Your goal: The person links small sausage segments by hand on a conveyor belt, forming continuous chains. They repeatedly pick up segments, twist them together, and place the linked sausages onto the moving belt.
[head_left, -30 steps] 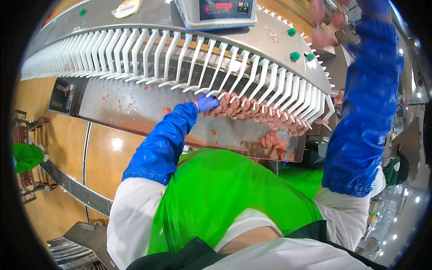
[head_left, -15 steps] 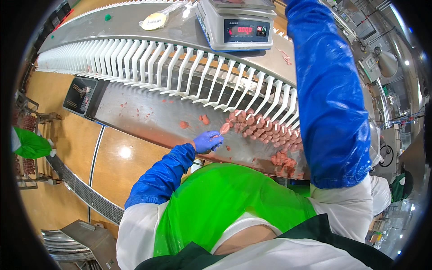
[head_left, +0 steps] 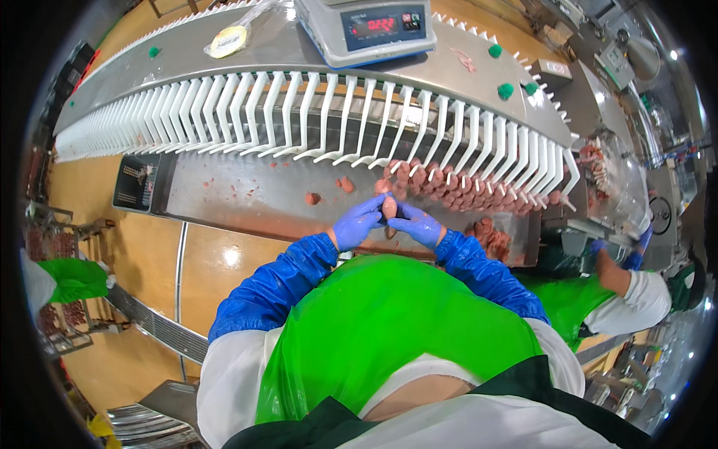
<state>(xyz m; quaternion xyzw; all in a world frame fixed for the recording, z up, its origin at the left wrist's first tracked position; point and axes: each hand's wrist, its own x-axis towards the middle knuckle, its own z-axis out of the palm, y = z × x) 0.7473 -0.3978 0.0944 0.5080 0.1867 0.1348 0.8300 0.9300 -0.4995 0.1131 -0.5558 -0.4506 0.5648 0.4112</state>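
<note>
Both my hands, in purple-blue gloves, meet over the near side of a long metal tray (head_left: 224, 217). Between their fingertips is a pink sausage link (head_left: 390, 207), pointing upward toward the hooks. My left hand (head_left: 357, 224) grips it from the left with fingers pressed in. On the other side my right hand (head_left: 416, 224) has its fingers closed against the same link. Just above, the link meets the end of a string of sausages (head_left: 464, 187) that hangs looped along a row of white hooks (head_left: 329, 120). A darker bit of sausage shows below my fingers.
A digital scale (head_left: 366, 37) stands on the steel top behind the hooks. Loose meat (head_left: 491, 238) lies in the tray's right end, with scraps (head_left: 344, 185) further left. A dark crate (head_left: 134, 182) adjoins the left end. A co-worker (head_left: 632, 295) stands close on the right.
My right arm, raised toward the scale before, has come down and the hand has joined the left at the sausage. The scale's display has changed. The view has shifted slightly.
</note>
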